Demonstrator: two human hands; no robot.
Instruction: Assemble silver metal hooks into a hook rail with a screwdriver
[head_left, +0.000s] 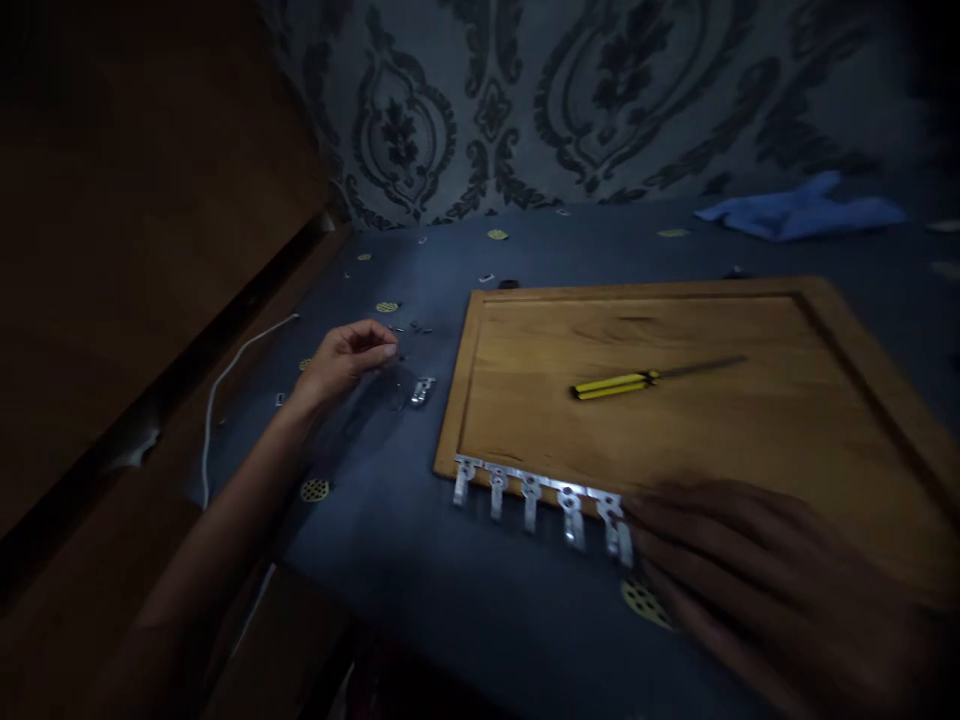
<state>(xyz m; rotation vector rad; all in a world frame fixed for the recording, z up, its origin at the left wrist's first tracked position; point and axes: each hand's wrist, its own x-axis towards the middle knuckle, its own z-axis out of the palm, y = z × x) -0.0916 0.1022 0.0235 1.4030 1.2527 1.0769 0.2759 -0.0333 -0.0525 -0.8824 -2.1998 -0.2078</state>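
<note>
My left hand (345,362) is raised over the blue cloth on the left, thumb and fingertips pinched together. Anything between those fingertips is too small to make out. Just beyond them lie several tiny dark pieces that look like screws (417,327), and to the right is a small shiny metal piece (422,391). A metal hook rail (531,487) runs along the near edge of the wooden board, its hooks projecting over the side. Blurred and dark, my right hand (765,570) grips the rail's right end with its fingertips. A yellow-and-black-handled screwdriver (615,385) rests on the board.
The wooden board (720,440) takes up much of the table's right side. A crumpled blue cloth (802,210) lies at the back right. Patterned wallpaper (491,110) rises behind, brown wooden panelling (150,180) on the left. A white cord (217,400) curves along the left edge.
</note>
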